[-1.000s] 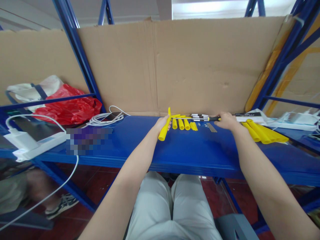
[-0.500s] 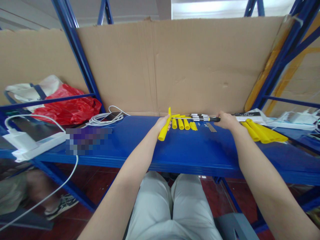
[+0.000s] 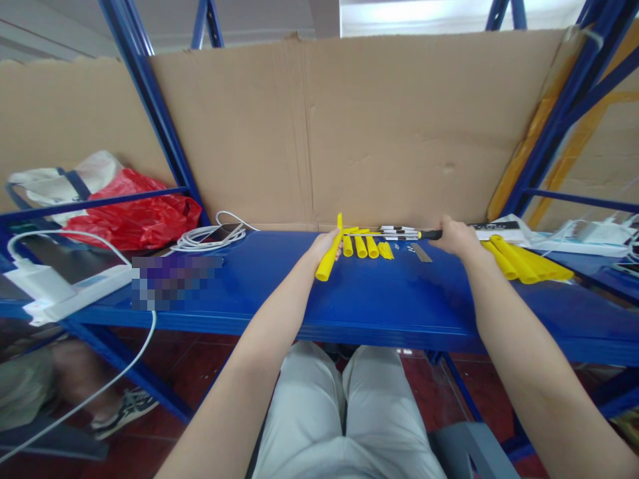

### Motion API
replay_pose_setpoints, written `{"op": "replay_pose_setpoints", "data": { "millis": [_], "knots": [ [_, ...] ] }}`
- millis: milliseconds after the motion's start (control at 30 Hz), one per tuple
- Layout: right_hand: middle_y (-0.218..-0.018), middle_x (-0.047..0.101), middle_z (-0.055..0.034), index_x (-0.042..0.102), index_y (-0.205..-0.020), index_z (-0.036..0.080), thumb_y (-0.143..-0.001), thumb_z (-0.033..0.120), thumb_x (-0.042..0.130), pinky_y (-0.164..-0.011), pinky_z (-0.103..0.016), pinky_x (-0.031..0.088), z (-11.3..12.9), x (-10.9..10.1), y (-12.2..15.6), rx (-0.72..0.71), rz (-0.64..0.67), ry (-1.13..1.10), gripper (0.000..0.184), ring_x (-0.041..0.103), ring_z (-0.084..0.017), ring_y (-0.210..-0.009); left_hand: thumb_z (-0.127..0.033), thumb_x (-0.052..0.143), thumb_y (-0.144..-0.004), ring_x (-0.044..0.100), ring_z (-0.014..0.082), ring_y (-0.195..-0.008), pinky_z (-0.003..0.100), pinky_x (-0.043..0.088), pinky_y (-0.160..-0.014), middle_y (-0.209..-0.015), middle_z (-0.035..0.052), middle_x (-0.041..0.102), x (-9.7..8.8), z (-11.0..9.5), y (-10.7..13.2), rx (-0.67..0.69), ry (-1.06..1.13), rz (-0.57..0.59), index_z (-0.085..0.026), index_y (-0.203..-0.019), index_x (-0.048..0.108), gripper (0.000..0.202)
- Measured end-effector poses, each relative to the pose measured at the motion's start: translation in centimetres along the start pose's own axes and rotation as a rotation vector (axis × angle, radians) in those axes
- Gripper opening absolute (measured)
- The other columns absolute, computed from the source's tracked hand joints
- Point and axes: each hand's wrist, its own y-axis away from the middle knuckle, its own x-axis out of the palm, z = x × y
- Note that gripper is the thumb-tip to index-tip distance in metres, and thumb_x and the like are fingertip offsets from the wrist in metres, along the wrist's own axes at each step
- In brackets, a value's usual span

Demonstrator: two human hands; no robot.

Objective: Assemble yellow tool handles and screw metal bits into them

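Note:
My left hand [image 3: 323, 249] is closed around a yellow plastic tube [image 3: 327, 262], whose round open end tilts down toward me. My right hand [image 3: 453, 235] grips the dark handle of a long-shafted screwdriver [image 3: 429, 235]. Its thin shaft lies level and points left toward the upper part of the tube; whether the tip touches it, I cannot tell. Between my hands, several yellow tubes [image 3: 360, 247] lie side by side, with a crumpled-looking yellow piece [image 3: 385, 251] at their right. Near these are a flat grey metal strip [image 3: 422, 253] and tiny parts [image 3: 411, 249], too small to name.
More yellow tubes [image 3: 526, 261] lie beyond my right forearm on the blue shelf [image 3: 379, 299]. At left are a power strip [image 3: 84, 293], a coiled white cable [image 3: 210, 237] and a red plastic bag [image 3: 134, 207]. Cardboard [image 3: 389, 126] walls the back. Another person's leg [image 3: 74, 372] shows lower left.
My right hand and the screwdriver have shifted slightly to the right. My left hand and its yellow tube have stayed in place.

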Motion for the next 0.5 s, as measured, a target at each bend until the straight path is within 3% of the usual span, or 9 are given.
{"op": "replay_pose_setpoints", "data": {
  "millis": [200,333,500],
  "knots": [
    [-0.099,0.076,-0.0130,0.075,-0.111,0.020,-0.078,0.026,0.059,-0.083,-0.039,0.051,0.13,0.09,-0.21,-0.100,0.093,0.027,0.037,0.069,-0.033,-0.101,-0.031,0.041,-0.104,0.039,0.0080,-0.030,0.019,0.027,-0.033,-0.048,-0.0056,0.046,-0.19,-0.03,-0.02,-0.007,0.032,-0.025,-0.016,-0.087,0.057,0.027],
    [-0.099,0.075,-0.0123,0.078,-0.104,0.021,-0.075,0.022,0.060,-0.088,-0.038,0.051,-0.20,0.55,-0.45,-0.190,0.056,0.055,0.034,0.067,-0.032,-0.105,-0.030,0.039,-0.104,0.041,0.0092,-0.031,0.019,0.029,-0.033,-0.048,-0.0052,0.047,-0.16,-0.04,-0.01,0.001,0.017,-0.024,-0.015,-0.092,0.058,0.027],
    [-0.103,0.074,-0.0164,0.072,-0.111,0.018,-0.078,0.029,0.063,-0.084,-0.041,0.052,0.06,0.06,-0.04,-0.048,0.013,0.068,0.035,0.068,-0.034,-0.102,-0.030,0.040,-0.104,0.041,0.0094,-0.031,0.019,0.029,-0.033,-0.047,-0.0053,0.045,0.07,-0.15,0.18,-0.005,-0.006,-0.003,-0.016,-0.091,0.058,0.027]
  ]
}}
